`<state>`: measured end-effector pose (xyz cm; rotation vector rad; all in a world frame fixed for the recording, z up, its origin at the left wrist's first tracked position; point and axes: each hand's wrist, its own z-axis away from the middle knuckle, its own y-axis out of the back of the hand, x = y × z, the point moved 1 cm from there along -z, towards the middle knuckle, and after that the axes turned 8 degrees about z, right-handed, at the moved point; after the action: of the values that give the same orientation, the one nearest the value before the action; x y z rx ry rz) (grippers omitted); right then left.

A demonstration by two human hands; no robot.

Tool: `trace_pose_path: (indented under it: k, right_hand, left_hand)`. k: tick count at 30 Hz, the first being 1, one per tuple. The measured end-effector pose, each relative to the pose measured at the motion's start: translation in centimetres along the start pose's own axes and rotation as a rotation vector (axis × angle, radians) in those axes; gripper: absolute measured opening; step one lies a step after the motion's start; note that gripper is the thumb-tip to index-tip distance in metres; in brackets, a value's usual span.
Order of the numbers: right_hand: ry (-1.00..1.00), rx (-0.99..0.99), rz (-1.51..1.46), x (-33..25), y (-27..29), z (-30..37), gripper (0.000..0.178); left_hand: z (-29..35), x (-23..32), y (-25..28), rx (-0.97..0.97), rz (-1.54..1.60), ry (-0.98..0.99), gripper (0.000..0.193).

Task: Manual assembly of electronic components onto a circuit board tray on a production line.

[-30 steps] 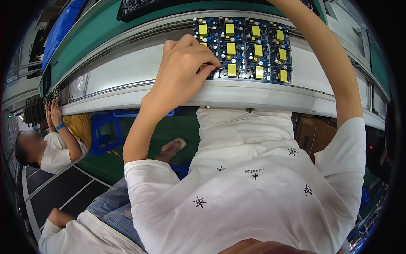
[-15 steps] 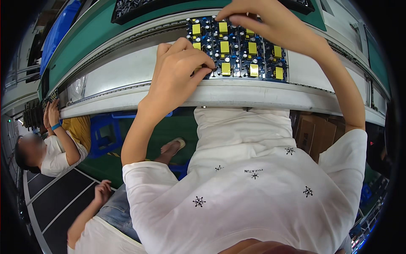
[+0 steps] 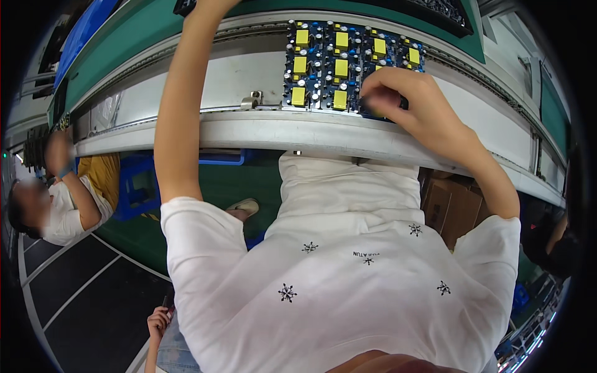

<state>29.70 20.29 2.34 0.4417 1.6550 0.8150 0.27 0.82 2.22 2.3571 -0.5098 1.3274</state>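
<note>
A dark blue circuit board panel (image 3: pixel 321 74) lies across the conveyor rails in front of me, covered with rows of yellow block components (image 3: pixel 341 68) and small capacitors. My right hand (image 3: pixel 413 102) is over its near right part, fingers curled in close to the board; the fingertips are smeared, and what they hold is not plain. Stretched far forward, my left hand (image 3: pixel 214 5) is cut by the top edge beside a black bin (image 3: pixel 184 7), so its fingers are hidden.
Another black bin (image 3: pixel 444 13) of dark parts stands on the far green surface (image 3: pixel 261 11). A metal fitting (image 3: pixel 252 101) sits on the near rail (image 3: pixel 249 127), left of the panel. A co-worker (image 3: pixel 68 205) is at the far left, and another person's hand (image 3: pixel 158 320) shows lower left.
My left hand has left the panel's near left edge and reached far forward to the upper left. My right hand has come from the panel's far side to its near right part.
</note>
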Motion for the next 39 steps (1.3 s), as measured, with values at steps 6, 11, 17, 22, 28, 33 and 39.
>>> trace_pose_path:
  k: [6,11,17,22,28,33,39]
  right_hand:
    - [0.101,0.064,0.205,0.3,-0.6,0.0,0.012]
    - [0.200,0.059,0.360,0.6,-1.0,-0.6,0.013]
    - [0.240,0.029,0.486,0.5,-1.0,-1.1,0.013]
    - [0.110,-0.062,0.314,-0.1,-0.4,-0.9,0.012]
    - [0.076,-0.043,0.203,-0.8,-0.3,-0.5,0.014]
    - [0.054,-0.011,0.251,1.1,-0.6,-0.3,0.017]
    - [0.015,-0.042,0.245,-0.3,-0.9,-0.8,0.018]
  left_hand:
    - [-3.1,-4.7,-0.2,-0.017,-0.828,-0.160,0.013]
    - [-2.6,-4.1,-0.6,-0.001,-0.643,-0.022,0.012]
    - [-2.2,-3.6,-1.2,0.006,-0.772,-0.060,0.012]
    - [-2.1,-4.8,-1.0,0.022,-0.834,-0.154,0.013]
    - [-5.7,-7.8,2.2,-0.033,-0.769,0.011,0.015]
    - [-3.8,-8.1,-1.9,-0.008,-0.666,-0.074,0.017]
    - [-1.5,-3.7,-1.0,0.159,-0.885,-0.343,0.019]
